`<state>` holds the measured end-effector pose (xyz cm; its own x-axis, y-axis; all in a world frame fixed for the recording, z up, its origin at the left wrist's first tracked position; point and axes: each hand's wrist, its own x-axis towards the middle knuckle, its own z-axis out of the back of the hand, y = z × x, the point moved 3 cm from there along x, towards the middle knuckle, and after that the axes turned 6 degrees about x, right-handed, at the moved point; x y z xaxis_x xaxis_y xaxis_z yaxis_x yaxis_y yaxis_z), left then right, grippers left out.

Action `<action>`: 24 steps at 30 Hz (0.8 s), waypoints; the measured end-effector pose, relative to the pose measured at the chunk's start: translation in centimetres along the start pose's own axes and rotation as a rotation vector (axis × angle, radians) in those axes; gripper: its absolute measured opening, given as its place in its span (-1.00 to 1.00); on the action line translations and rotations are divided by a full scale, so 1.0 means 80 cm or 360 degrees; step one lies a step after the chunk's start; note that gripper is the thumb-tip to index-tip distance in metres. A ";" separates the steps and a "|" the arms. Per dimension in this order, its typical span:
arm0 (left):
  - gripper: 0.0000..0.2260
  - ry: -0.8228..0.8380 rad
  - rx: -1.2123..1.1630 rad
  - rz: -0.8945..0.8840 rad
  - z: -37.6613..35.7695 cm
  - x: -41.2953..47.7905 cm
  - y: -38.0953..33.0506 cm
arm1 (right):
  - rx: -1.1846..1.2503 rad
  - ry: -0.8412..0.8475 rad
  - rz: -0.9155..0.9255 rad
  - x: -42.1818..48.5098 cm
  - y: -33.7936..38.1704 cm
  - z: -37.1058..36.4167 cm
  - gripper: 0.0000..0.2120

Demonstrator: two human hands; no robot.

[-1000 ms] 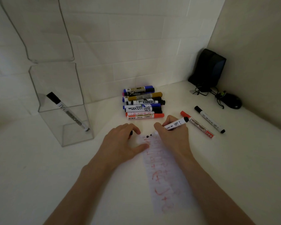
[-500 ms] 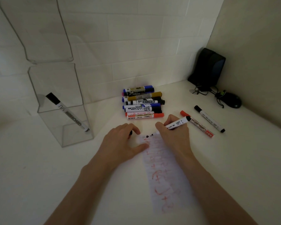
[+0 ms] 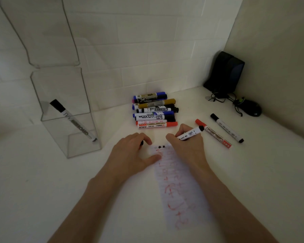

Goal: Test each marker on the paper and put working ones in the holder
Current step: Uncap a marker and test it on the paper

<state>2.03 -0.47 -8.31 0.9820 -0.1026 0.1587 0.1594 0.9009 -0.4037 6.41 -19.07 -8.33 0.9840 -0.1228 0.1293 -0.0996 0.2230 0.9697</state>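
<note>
Under the right hand (image 3: 186, 146), at the far end of the paper (image 3: 179, 190), is where the marker (image 3: 189, 133) is. That hand grips it like a pen, with the white barrel poking out to the right and the black end up. The tip is buried behind the fingers, so I can't say whether it's touching the sheet. A couple of black marks (image 3: 161, 146) sit on the paper's top edge just left of that hand, and red scribbles run down the sheet toward the wrists.

The left hand (image 3: 133, 151) has its thumb pressed flat on the paper's left edge. Its fingers are curled over a small black bit that looks like the cap (image 3: 142, 142).

Just beyond both hands there's a pile (image 3: 154, 111) of capped markers lying sideways, red ones nearest, then blue, black and gold. Right of the right hand are a red marker (image 3: 216, 135) and a black marker (image 3: 226, 128), side by side but apart, flat on the tabletop (image 3: 42, 190).

Well off to the left of the left hand stands the clear holder (image 3: 81, 137) with one black-capped marker (image 3: 72, 120) leaning inside it, cap up.

Far right, back in the corner, there's a black box (image 3: 225, 72), some cables (image 3: 219, 97) and a mouse (image 3: 251, 107).
</note>
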 end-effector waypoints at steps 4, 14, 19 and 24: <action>-0.60 0.0001 0.0002 -0.0006 0.001 0.000 0.000 | -0.0005 -0.0032 -0.0008 0.003 0.001 0.003 -0.72; -0.60 -0.0018 0.0018 -0.0014 0.000 -0.001 0.001 | 0.0088 -0.0053 -0.0098 0.003 0.001 0.004 -0.67; -0.57 0.0009 0.0019 -0.0018 0.000 0.001 0.000 | 0.0331 -0.0163 -0.0198 0.005 -0.001 0.010 -0.69; -0.65 -0.0153 -0.0190 -0.0109 0.001 -0.004 0.002 | 0.0646 -0.0225 -0.0282 0.006 0.002 0.016 -0.72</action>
<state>1.71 -0.25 -8.34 0.9550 -0.1161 0.2730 0.2423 0.8362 -0.4920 6.69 -20.30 -7.84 0.9640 -0.2619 -0.0461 -0.0094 -0.2067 0.9783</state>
